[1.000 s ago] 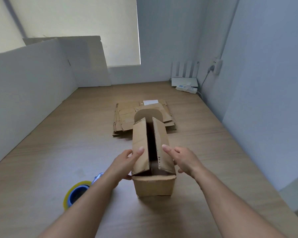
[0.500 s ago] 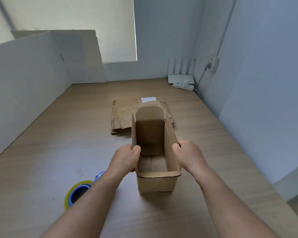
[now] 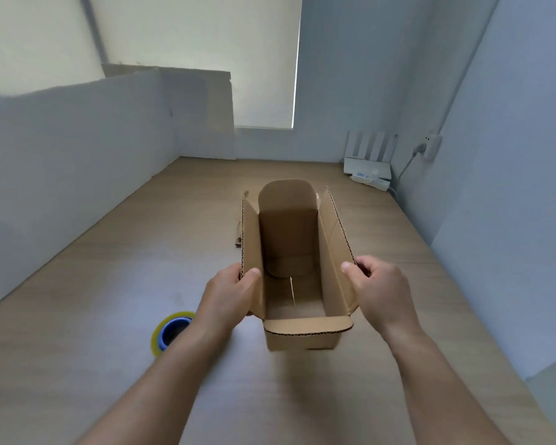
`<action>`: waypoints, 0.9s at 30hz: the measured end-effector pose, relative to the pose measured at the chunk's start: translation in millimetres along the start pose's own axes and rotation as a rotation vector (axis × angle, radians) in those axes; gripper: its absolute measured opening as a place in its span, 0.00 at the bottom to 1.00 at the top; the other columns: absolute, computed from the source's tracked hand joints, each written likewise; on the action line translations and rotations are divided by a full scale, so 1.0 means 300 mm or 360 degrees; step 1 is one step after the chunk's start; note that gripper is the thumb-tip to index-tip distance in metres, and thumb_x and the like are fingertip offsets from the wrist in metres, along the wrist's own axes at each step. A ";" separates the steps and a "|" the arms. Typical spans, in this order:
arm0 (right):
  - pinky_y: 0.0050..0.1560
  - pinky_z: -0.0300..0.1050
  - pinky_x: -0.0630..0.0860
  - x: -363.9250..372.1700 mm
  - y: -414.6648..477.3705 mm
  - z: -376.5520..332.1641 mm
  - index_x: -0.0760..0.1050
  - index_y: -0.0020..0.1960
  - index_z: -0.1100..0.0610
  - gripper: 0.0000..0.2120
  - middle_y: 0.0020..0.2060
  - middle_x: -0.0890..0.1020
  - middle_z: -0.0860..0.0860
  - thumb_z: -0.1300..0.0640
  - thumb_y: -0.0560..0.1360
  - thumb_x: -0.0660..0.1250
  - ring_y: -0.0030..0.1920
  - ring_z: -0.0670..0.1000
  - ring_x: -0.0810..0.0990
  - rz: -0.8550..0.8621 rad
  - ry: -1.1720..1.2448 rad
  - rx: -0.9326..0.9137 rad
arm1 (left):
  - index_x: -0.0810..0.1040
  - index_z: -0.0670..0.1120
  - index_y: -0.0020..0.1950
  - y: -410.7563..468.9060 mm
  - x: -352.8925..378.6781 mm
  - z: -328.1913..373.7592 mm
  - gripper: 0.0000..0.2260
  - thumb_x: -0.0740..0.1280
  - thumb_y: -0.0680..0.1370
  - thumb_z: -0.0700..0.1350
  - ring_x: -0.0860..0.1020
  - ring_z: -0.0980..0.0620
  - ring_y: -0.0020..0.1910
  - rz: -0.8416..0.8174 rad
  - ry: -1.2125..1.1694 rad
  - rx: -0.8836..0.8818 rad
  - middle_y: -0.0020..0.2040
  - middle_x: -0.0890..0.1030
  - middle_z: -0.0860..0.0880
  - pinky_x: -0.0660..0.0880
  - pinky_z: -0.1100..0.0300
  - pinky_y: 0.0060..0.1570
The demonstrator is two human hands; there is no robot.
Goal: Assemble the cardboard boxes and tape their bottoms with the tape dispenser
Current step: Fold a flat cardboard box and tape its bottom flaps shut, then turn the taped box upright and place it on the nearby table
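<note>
Head view, squaring the carton. The cardboard box (image 3: 302, 284) stands in the centre of the frame on the wooden table (image 3: 93, 332), its open side up and all four upper flaps spread outward. The left hand (image 3: 230, 295) grips the left long flap and the right hand (image 3: 381, 292) grips the right long flap, each with the thumb on the inner face and the fingers curled behind. On the inner floor the two bottom flaps meet along a central seam, where a thin bright line shows; whether any tape lies beneath cannot be told. The tape dispenser (image 3: 171, 332), yellow roll on a blue core, lies at lower left, just beside the left forearm and apart from the box. Judged good practice: pull both walls apart evenly until the corners are square, so the bottom flaps butt without overlap or gap; uneven pull would skew the carton. The seam then needs turning upward before tape can run along it
</note>
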State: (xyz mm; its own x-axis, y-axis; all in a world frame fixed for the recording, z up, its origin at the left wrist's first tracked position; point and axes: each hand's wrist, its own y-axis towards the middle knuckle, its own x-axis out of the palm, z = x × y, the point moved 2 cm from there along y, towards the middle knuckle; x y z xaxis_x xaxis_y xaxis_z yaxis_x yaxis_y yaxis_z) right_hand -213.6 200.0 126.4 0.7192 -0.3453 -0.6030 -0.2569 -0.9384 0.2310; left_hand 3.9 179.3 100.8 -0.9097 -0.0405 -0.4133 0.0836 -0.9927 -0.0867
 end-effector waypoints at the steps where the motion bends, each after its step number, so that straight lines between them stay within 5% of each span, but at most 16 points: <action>1: 0.39 0.45 0.71 -0.013 -0.013 -0.022 0.78 0.38 0.57 0.10 0.31 0.79 0.52 0.56 0.76 0.65 0.37 0.53 0.75 -0.0045 0.0094 -0.0048 | 0.74 0.40 0.38 -0.034 -0.022 0.002 0.17 0.60 0.74 0.53 0.78 0.38 0.40 0.0078 -0.0005 0.0014 0.38 0.78 0.39 0.80 0.42 0.41; 9: 0.32 0.33 0.68 -0.009 -0.174 -0.070 0.76 0.37 0.49 0.09 0.28 0.77 0.45 0.57 0.75 0.67 0.31 0.42 0.74 -0.0268 0.0507 -0.0382 | 0.74 0.33 0.47 -0.427 -0.106 -0.042 0.26 0.57 0.72 0.58 0.75 0.37 0.43 0.0757 -0.0022 -0.0032 0.42 0.78 0.36 0.70 0.51 0.38; 13: 0.36 0.44 0.72 0.052 -0.291 -0.092 0.76 0.39 0.57 0.08 0.30 0.78 0.50 0.56 0.76 0.67 0.33 0.51 0.76 -0.0492 0.0559 -0.0453 | 0.71 0.34 0.42 -0.643 -0.129 -0.088 0.20 0.58 0.81 0.50 0.69 0.44 0.36 0.1039 0.0134 -0.0128 0.35 0.71 0.40 0.64 0.55 0.34; 16: 0.35 0.41 0.69 0.104 -0.387 -0.125 0.76 0.40 0.60 0.08 0.31 0.77 0.51 0.57 0.76 0.66 0.33 0.51 0.74 -0.0629 0.0616 -0.0501 | 0.73 0.35 0.43 -0.777 -0.166 -0.131 0.17 0.58 0.81 0.48 0.73 0.39 0.39 0.1222 0.0211 -0.0216 0.38 0.76 0.38 0.68 0.51 0.37; 20: 0.34 0.38 0.67 0.179 -0.533 -0.207 0.75 0.40 0.60 0.09 0.30 0.75 0.47 0.56 0.76 0.66 0.32 0.45 0.72 -0.0893 0.0646 -0.0570 | 0.70 0.43 0.39 -0.957 -0.237 -0.194 0.14 0.58 0.82 0.49 0.73 0.45 0.39 0.1466 0.0250 -0.0403 0.39 0.76 0.43 0.67 0.52 0.38; 27: 0.40 0.46 0.70 0.311 -0.798 -0.382 0.75 0.39 0.56 0.08 0.32 0.78 0.50 0.55 0.76 0.66 0.35 0.51 0.74 -0.1268 0.0651 -0.0681 | 0.60 0.48 0.34 -1.249 -0.392 -0.295 0.17 0.57 0.82 0.50 0.66 0.52 0.32 0.1712 0.0285 -0.0670 0.32 0.67 0.50 0.60 0.56 0.31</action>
State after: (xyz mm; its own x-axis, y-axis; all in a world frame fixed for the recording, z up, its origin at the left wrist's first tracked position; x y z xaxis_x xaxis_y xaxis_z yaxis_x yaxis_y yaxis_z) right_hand -11.2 393.7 102.4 0.7686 0.4905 -0.4106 0.5951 -0.7837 0.1778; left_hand 115.6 566.2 101.7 -0.2202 -0.7876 -0.5755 0.9349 -0.3388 0.1059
